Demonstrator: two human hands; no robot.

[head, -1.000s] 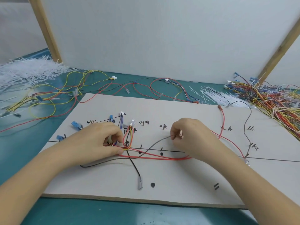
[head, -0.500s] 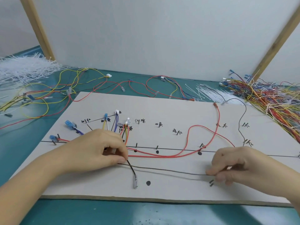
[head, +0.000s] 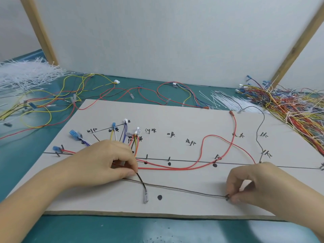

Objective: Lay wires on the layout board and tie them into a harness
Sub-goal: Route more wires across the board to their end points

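Head view: left hand (head: 105, 165) curled, pinning the bunched wires on the layout board (head: 175, 116) — a black wire (head: 141, 181) runs out from under its fingertips; right hand (head: 252, 185) pinches the grey wire (head: 184, 190) at the board's near right, stretched taut toward the left hand; red wires (head: 201, 151) loop between the hands.

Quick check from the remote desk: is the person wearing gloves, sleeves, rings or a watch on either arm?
No. The left hand and right hand are both bare, with no gloves and no rings on the visible fingers. Both forearms are uncovered right to the frame edge: no sleeves, watch or wristband show.
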